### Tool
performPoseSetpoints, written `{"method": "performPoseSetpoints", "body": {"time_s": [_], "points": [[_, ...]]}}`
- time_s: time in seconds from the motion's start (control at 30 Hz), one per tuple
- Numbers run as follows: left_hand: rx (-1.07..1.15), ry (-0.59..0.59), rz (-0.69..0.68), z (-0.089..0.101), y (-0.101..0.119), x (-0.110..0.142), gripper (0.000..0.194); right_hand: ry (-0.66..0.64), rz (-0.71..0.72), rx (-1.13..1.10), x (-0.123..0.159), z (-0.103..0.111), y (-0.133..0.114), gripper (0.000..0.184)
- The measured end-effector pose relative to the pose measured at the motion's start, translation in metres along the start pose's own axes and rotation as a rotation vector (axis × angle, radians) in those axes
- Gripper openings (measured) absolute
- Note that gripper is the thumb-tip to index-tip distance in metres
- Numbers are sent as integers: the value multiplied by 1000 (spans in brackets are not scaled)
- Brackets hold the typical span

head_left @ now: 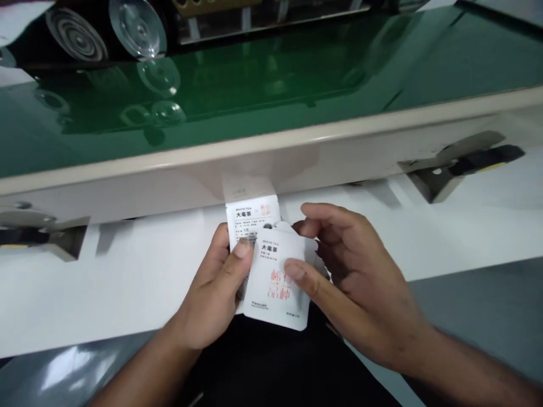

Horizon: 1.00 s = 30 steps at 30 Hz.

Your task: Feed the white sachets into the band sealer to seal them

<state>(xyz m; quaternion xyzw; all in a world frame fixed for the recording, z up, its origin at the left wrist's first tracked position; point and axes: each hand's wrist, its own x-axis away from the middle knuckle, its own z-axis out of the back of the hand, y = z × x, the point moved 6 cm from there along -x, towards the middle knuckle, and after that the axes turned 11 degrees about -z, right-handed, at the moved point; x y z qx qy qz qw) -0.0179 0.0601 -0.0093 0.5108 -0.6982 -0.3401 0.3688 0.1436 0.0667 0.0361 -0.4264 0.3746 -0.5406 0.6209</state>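
Observation:
Small white tea packets are fanned out between my two hands, in the middle of the head view. My left hand (216,294) is closed on a packet (254,213) marked "WHITE TEA", its thumb lying on the printed face. In front of it overlaps another white packet (280,305) with red characters, pinched by my right hand (360,288), thumb on top and fingers behind. More packet edges show behind this one; how many the right hand holds is hidden.
A machine's green table top (237,107) with a pale metal edge (314,138) runs across just beyond my hands. Metal rollers (138,28) stand at the back left. Brackets with black handles (483,161) stick out below the edge on both sides, over a white surface (139,288).

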Motion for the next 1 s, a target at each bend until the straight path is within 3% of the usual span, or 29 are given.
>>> {"method": "performPoseSetpoints", "body": {"time_s": [0.2, 0.3, 0.4, 0.47, 0.53, 0.7, 0.8, 0.9, 1.0], "points": [[-31, 43, 33, -2, 1, 1, 34, 137, -94, -332, -6, -10, 18, 38], [-74, 95, -25, 0, 0, 2, 32, 289, -44, -264, -6, -8, 19, 37], [-91, 147, -80, 1, -3, 4, 38, 484, 120, -100, 7, -3, 11, 41], [-108, 148, -79, -1, -6, 4, 39, 469, 146, -56, 15, -7, 9, 53], [-110, 141, -92, -2, -5, 4, 38, 370, 63, -54, 19, -13, 13, 63], [-48, 117, -73, -7, -2, 4, 46, 277, -183, -274, 13, -9, 21, 55], [-42, 88, -79, -11, 1, 4, 44, 248, -276, -435, 4, -3, 25, 61], [-23, 64, -95, -14, 3, 5, 43, 340, -301, -492, 6, 16, 34, 66], [-37, 47, -68, -14, -2, 4, 51, 454, -192, -366, 17, 51, 46, 65]]}}
